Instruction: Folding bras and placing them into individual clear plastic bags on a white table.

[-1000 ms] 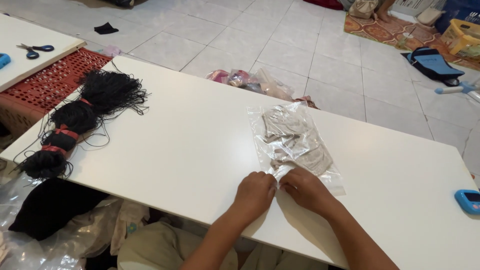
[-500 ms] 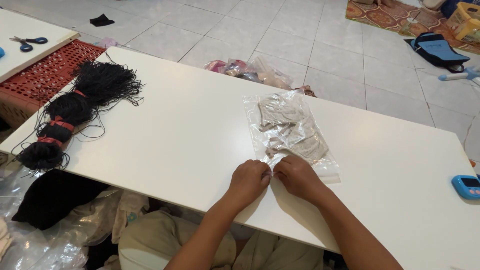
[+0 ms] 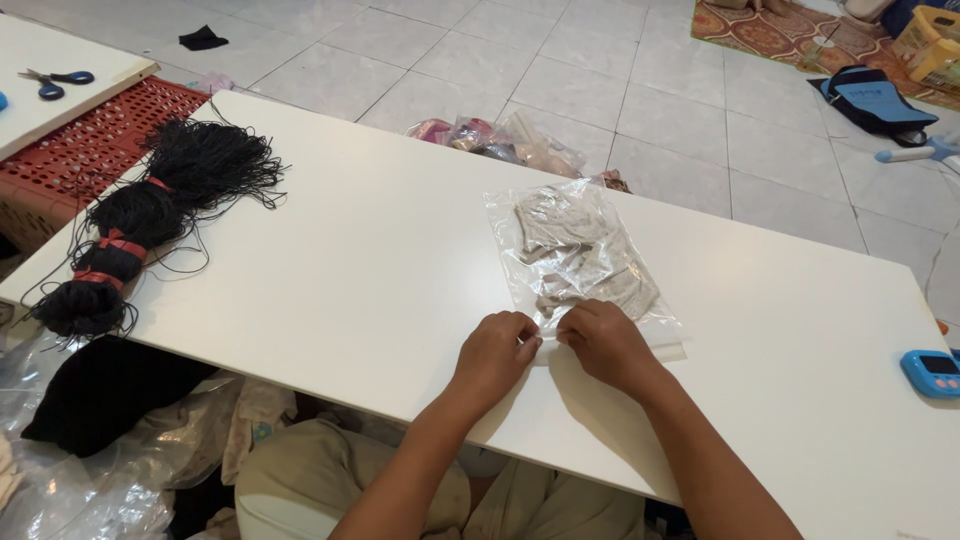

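Pinching the near edge of the clear bag on the white table, I am holding it with left hand and right hand, fingers narrowly closed.

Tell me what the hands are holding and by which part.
Both the left hand and right hand pinch the near edge of the clear plastic bag with a beige garment inside; it lies flat on the white table.

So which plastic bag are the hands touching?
The flat clear bag with beige cloth inside, on the white table. Both hands pinch its near edge; the crumpled bags lie on the floor behind.
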